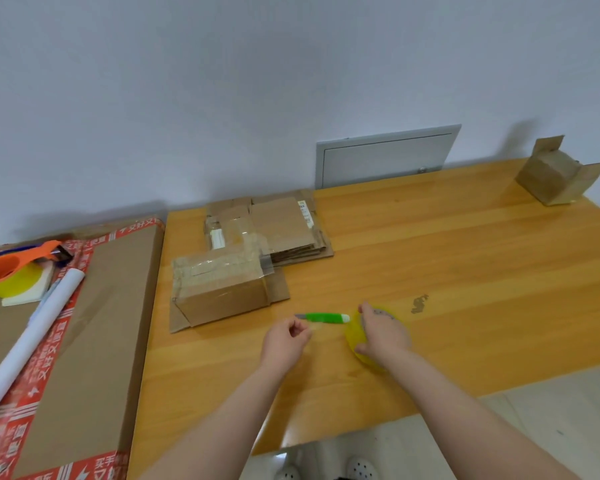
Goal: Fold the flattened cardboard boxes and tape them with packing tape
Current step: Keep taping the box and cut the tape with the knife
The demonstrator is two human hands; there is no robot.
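Head view, left to right. At far left, a large cardboard carton (94, 323) edged with red printed tape carries an orange tape dispenser (11, 271), a pale notepad (28, 294) and a white paper roll (32, 337) lying diagonally. Beside the carton stands the wooden table (482, 271). Near the table's left edge, a folded, taped box (222, 292) rests on a flattened sheet; just behind it, toward the wall, lies the stack of flattened boxes (288, 226). In front of the folded box, a green utility knife (323, 318) lies on the table between the two hands. The left hand (284, 341) hovers just below the knife's blade end, fingers curled, thumb and forefinger pinched on what appears to be a clear strip of tape (326, 328), faint and hard to make out, running toward the roll. The right hand (381, 334) grips the yellow packing tape roll (355, 337), fingers curled over its top, the roll standing at the table's front centre. Behind, a grey wall panel (385, 157) meets the table's far edge. At far right, a small box (558, 178) stands with its flaps open.
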